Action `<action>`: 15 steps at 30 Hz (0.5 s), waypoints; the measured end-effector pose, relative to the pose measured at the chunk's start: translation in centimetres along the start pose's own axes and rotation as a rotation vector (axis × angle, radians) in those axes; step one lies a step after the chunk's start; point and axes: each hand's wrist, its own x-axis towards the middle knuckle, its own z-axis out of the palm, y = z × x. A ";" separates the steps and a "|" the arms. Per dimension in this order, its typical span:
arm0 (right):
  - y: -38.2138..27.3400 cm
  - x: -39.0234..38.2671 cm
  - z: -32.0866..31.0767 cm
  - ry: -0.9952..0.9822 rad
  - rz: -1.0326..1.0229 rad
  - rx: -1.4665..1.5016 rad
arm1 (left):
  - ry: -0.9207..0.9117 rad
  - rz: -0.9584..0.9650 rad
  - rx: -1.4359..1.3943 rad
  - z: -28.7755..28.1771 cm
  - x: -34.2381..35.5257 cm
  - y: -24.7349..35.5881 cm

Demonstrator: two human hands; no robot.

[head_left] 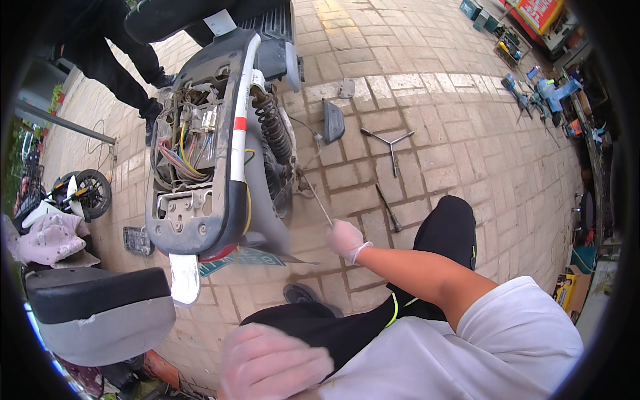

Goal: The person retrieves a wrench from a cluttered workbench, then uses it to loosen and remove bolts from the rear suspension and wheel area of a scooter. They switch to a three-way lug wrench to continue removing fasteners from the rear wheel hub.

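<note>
My right hand (347, 241), in a thin whitish glove, is closed round the near end of a slim metal rod-like tool (318, 200). The tool's far end reaches the rusty metal parts (298, 175) below the coil-spring shock absorber (271, 127) of a scooter; its tip is too small to make out. The scooter's tail (200, 220) is stripped, with coloured wires (190, 160) bared in the seat opening. Low in front of me, my left hand (277, 363), gloved too, has its fingers bent and pressed together, slightly blurred. Anything inside them is hidden.
On the paving lie a three-armed wrench (392, 143), a dark bar tool (389, 208) and a grey plastic cover (333, 121). A removed seat (103, 313) stands at left. Another person's dark-trousered legs (123, 73) are beyond the scooter. Power tools (543, 93) lie far right.
</note>
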 end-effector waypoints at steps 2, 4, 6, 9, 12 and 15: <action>0.0 0.2 0.1 0.015 -0.010 -0.020 | 0.546 0.067 0.148 -2.1 0.0 3.5; 0.1 0.3 0.2 0.024 -0.045 -0.038 | 1.027 0.475 0.305 -6.3 0.6 2.8; 0.3 0.4 0.3 0.025 -0.066 -0.060 | 1.011 -0.033 0.603 -7.8 1.9 2.4; 0.4 0.5 0.4 0.019 -0.077 -0.108 | 0.893 -0.459 0.815 -10.8 3.8 1.2; 0.3 0.5 0.6 0.017 -0.058 -0.151 | 0.736 -0.303 0.669 -12.8 4.3 1.1; -0.1 0.4 0.5 0.019 -0.049 -0.155 | 0.583 -0.459 0.575 -14.3 3.7 2.0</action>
